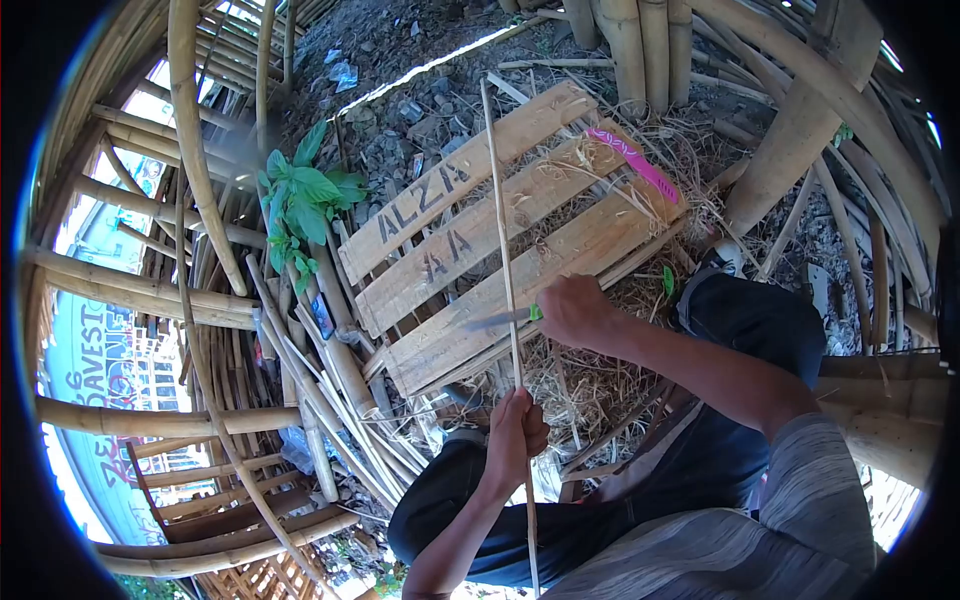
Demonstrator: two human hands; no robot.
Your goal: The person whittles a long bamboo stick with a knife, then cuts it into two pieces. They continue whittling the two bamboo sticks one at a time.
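My left hand [516,432] is closed around a long thin bamboo strip [503,215] that runs from my lap up across a wooden slatted pallet [470,290]. In my right hand [576,311] is a knife with a green handle [535,312]. Its blade [488,321] points left and crosses the strip above my left hand; the blade is slightly blurred. A pink patterned knife sheath or strip [635,165] rests on the pallet's right end. The pallet's slats carry dark stencilled letters.
Split bamboo strips [335,400] lie to the left. A green leafy plant [305,195] grows beside the pallet. Thick bamboo posts [640,55] stand at the back, and a bamboo frame [150,290] closes the left side. Shavings [575,410] litter the ground near my legs.
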